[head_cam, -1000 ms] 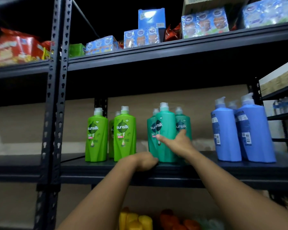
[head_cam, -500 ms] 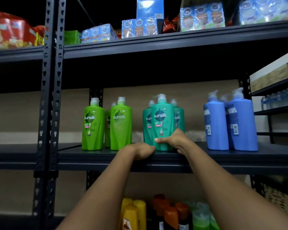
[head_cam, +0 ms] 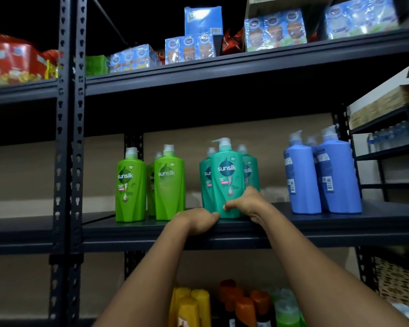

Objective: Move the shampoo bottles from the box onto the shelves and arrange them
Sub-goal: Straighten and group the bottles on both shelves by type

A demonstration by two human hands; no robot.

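Note:
A teal Sunsilk shampoo bottle (head_cam: 226, 178) stands upright at the front of the middle shelf (head_cam: 316, 230), label facing me, with two more teal bottles (head_cam: 250, 171) behind it. My right hand (head_cam: 244, 201) grips its lower right side, thumb across the front. My left hand (head_cam: 194, 220) is curled on the shelf edge with its fingers against the bottle's lower left corner. Green Sunsilk bottles (head_cam: 169, 185) stand to the left, blue pump bottles (head_cam: 335, 178) to the right.
Dark metal uprights (head_cam: 69, 161) stand at the left. Boxed cartons (head_cam: 189, 48) and red snack packs (head_cam: 10, 60) fill the top shelf. Yellow, orange and green bottle tops (head_cam: 236, 303) show below the shelf. Bare shelf lies between the teal and blue bottles.
My right hand slid from the teal bottle's upper side down to its base, and the bottle turned so its label faces me. My left hand stayed on the shelf edge.

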